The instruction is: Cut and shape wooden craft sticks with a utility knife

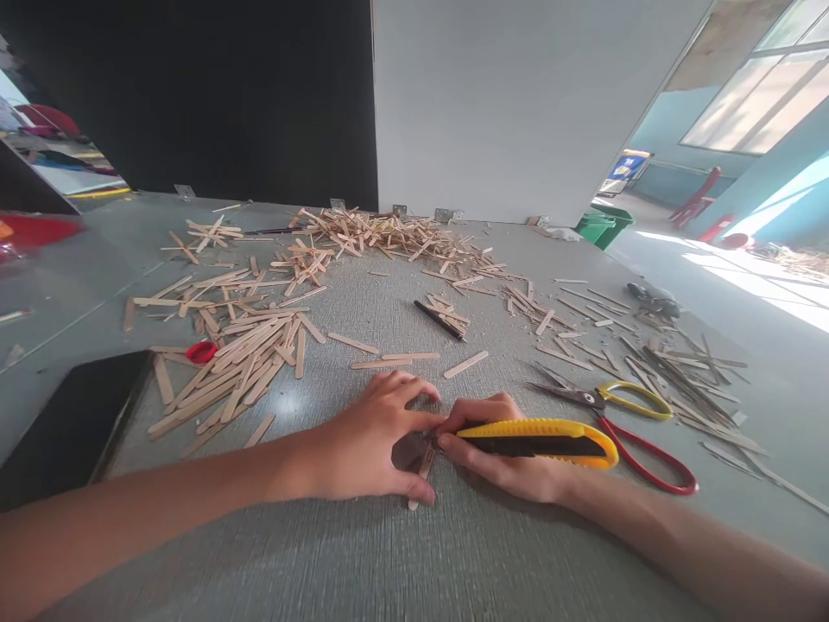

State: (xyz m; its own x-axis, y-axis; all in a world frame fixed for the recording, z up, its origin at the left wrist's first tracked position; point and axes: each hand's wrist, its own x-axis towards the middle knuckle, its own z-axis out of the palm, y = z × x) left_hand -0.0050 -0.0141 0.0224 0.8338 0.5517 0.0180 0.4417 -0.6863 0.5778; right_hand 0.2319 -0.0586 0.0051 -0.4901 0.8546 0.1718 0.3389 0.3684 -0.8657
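My right hand (498, 449) is closed around a yellow and black utility knife (537, 439), its handle end pointing right. The knife's tip is hidden by my fingers, close above a wooden craft stick (425, 466) that lies on the grey table. My left hand (389, 432) holds this stick down, thumb at its near end and index finger towards the far end. Dark marks show on the stick. Just beyond my hands lie a few loose craft sticks (466, 364). To the right of the knife, scissors (596, 399) with one yellow and one red handle lie with blades apart.
A heap of craft sticks (246, 363) lies left, a larger pile (376, 231) at the back by upright panels. A black pen (440, 320) rests mid-table. A dark phone (78, 423) and red ring-shaped piece (201, 352) are left. Thin wood strips (686, 371) lie right.
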